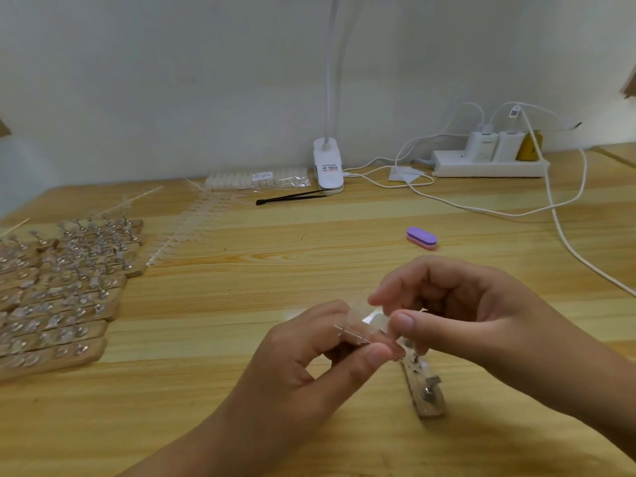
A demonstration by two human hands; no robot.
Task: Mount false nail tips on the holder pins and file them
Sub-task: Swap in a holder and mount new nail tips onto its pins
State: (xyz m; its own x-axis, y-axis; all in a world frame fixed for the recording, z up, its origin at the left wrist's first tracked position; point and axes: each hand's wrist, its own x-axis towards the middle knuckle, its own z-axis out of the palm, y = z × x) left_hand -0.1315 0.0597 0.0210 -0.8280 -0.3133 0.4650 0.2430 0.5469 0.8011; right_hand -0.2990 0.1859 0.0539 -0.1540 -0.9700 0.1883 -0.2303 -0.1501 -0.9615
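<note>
My left hand (pixel 309 359) pinches a clear strip of false nail tips (pixel 361 330) between thumb and fingers at the table's near middle. My right hand (pixel 457 311) grips one tip at the strip's right end with thumb and forefinger. Directly under the hands a wooden holder bar with metal pins (pixel 425 383) lies on the wooden table (pixel 241 390); its upper end is hidden by my fingers. A purple and pink nail file block (pixel 422 238) rests farther back, apart from both hands.
Several wooden holder bars with mounted clear tips (pixel 58 290) fill the left side. Loose tip strips (pixel 186 232), bagged tips (pixel 258 179), a black brush (pixel 292 197), a clip lamp (pixel 328 166), a power strip (pixel 488 163) and white cables (pixel 564 235) sit behind.
</note>
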